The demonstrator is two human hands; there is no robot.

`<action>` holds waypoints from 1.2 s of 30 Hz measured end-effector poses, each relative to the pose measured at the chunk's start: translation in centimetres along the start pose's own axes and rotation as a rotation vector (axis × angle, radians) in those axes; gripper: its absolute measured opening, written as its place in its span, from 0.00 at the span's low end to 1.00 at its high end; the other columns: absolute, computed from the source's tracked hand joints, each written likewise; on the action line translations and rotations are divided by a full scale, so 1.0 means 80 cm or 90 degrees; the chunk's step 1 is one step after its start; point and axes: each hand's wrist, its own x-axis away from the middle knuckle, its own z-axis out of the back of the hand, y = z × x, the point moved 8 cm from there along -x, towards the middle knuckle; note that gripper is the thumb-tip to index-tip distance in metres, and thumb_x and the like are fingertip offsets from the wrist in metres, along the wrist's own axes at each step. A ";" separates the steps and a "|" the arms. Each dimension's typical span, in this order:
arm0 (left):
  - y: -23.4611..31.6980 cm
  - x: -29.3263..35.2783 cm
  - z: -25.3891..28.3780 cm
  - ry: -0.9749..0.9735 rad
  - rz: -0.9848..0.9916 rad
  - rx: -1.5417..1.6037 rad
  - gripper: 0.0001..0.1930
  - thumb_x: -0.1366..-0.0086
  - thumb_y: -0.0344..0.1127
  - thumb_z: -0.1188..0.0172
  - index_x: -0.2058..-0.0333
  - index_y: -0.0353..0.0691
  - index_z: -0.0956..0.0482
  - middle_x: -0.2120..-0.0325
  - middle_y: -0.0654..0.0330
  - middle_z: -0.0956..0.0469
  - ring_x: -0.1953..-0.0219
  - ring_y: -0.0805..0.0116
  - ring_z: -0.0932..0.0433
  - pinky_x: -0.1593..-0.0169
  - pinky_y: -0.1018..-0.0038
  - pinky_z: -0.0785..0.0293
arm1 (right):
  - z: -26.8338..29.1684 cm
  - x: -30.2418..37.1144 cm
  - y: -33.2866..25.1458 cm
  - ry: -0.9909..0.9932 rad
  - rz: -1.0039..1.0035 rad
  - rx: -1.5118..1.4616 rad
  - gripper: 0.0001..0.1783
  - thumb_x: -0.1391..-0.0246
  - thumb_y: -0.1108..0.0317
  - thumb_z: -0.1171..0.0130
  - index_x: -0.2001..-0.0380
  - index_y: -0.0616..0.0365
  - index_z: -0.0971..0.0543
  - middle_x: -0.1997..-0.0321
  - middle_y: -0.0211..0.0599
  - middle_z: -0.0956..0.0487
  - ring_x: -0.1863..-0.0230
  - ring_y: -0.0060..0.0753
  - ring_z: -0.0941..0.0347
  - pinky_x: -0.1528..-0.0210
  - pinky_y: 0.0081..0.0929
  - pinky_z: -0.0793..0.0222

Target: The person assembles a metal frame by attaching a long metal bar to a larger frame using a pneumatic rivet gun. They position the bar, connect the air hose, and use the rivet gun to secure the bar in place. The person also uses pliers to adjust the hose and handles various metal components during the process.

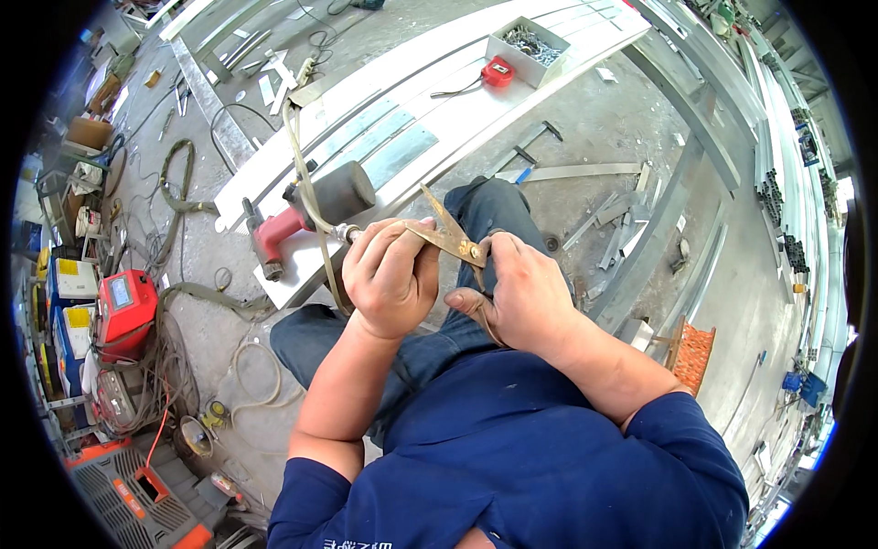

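My right hand (526, 293) is closed round the handles of a pair of rusty, brass-coloured scissors (455, 240). The blades stand apart, one pointing up and away, the other reaching toward my left hand (389, 279). The left fingers are curled, with the thumb against that second blade near its tip; whether they also pinch something small is hidden. Just beyond the left hand, a red pneumatic rivet gun (279, 229) with a dark cylinder lies on the white workbench (498, 119). A pale hose (302, 165) with a metal fitting passes close to my left knuckles.
On the bench are a red tape measure (497, 71) and a white box of small metal fasteners (529, 46). A clamp (530, 151) and metal offcuts (617, 220) lie on the floor to the right. Cables, a red machine (126, 306) and a grey-orange case (137, 494) crowd the left.
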 end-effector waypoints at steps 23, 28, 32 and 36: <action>-0.004 -0.002 -0.009 0.016 0.040 -0.011 0.11 0.51 0.19 0.32 0.68 0.32 0.21 0.74 0.53 0.19 0.73 0.55 0.20 0.68 0.68 0.23 | -0.007 -0.015 0.011 -0.040 -0.013 -0.016 0.38 0.49 0.34 0.35 0.69 0.65 0.29 0.74 0.53 0.21 0.70 0.57 0.20 0.67 0.43 0.24; -0.003 -0.005 -0.008 0.004 0.038 -0.020 0.10 0.50 0.19 0.32 0.68 0.32 0.21 0.74 0.53 0.19 0.73 0.55 0.20 0.69 0.68 0.23 | -0.003 -0.017 0.011 -0.011 0.019 -0.019 0.36 0.49 0.35 0.35 0.72 0.64 0.29 0.79 0.50 0.22 0.74 0.57 0.21 0.71 0.42 0.25; -0.002 -0.007 -0.007 0.006 0.029 -0.017 0.10 0.50 0.19 0.32 0.67 0.32 0.21 0.75 0.53 0.20 0.74 0.55 0.20 0.69 0.68 0.24 | 0.000 -0.017 0.012 -0.002 0.039 -0.032 0.36 0.49 0.34 0.35 0.75 0.63 0.29 0.81 0.49 0.23 0.76 0.56 0.22 0.73 0.42 0.26; 0.000 -0.010 -0.005 -0.007 0.015 -0.017 0.10 0.49 0.19 0.32 0.67 0.32 0.21 0.75 0.53 0.20 0.74 0.55 0.20 0.69 0.68 0.24 | 0.002 -0.016 0.016 -0.023 0.032 -0.021 0.34 0.50 0.36 0.34 0.74 0.60 0.30 0.80 0.47 0.24 0.75 0.58 0.24 0.72 0.43 0.28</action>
